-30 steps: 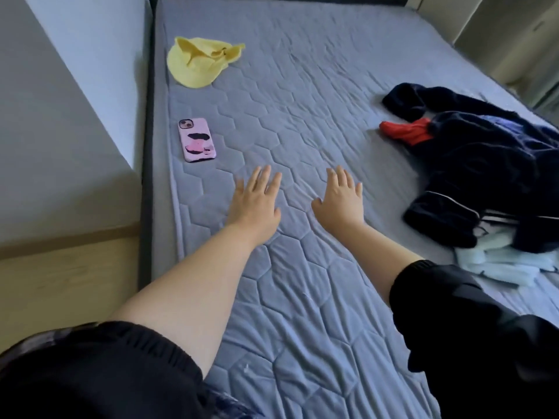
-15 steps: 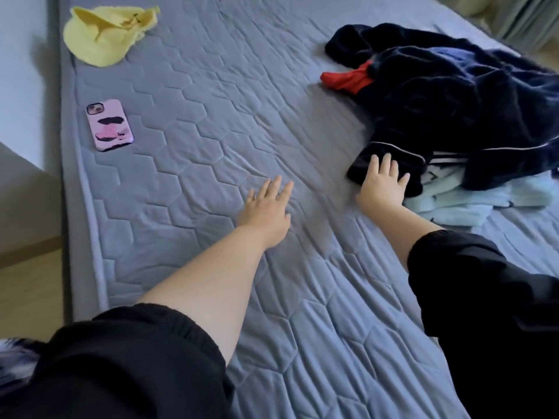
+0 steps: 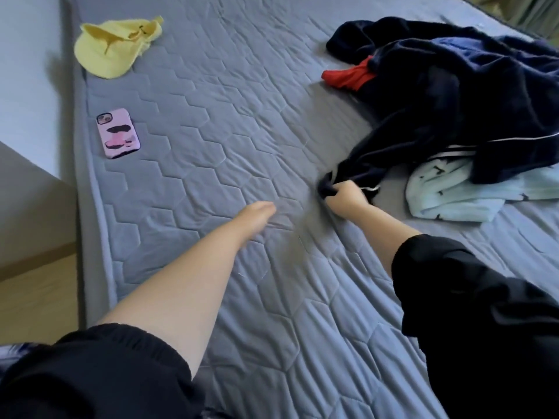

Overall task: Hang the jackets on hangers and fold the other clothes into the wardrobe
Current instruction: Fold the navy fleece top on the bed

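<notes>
Your right hand (image 3: 344,198) is curling tightly around one end of the navy garment (image 3: 453,95), right of the frame's centre. The fingers are bunching the dark fabric into a fist just above the bed (image 3: 227,116). From that grip the cloth is stretching up and to the right into a crumpled heap that fills the upper right of the frame, with a thin white line of piping running along one edge.

Your left hand (image 3: 257,211) is reaching out near the centre of the frame, well apart from the pile. It is blurred, but the fingers are looking straight and close together, with nothing in them. I cannot tell whether it is touching the quilted cover.

A red cloth (image 3: 348,77) is poking out from under the left edge of the navy heap. A light blue garment (image 3: 447,192) is lying partly beneath its lower edge, just right of your gripping hand.

In the upper left, a yellow cloth piece (image 3: 112,48) is lying near the edge of the bed. Below it a phone (image 3: 118,133) in a pink case is lying face down. Black sleeves (image 3: 453,297) are covering both your arms above the forearm, and wooden floor (image 3: 33,297) is showing at the lower left.
</notes>
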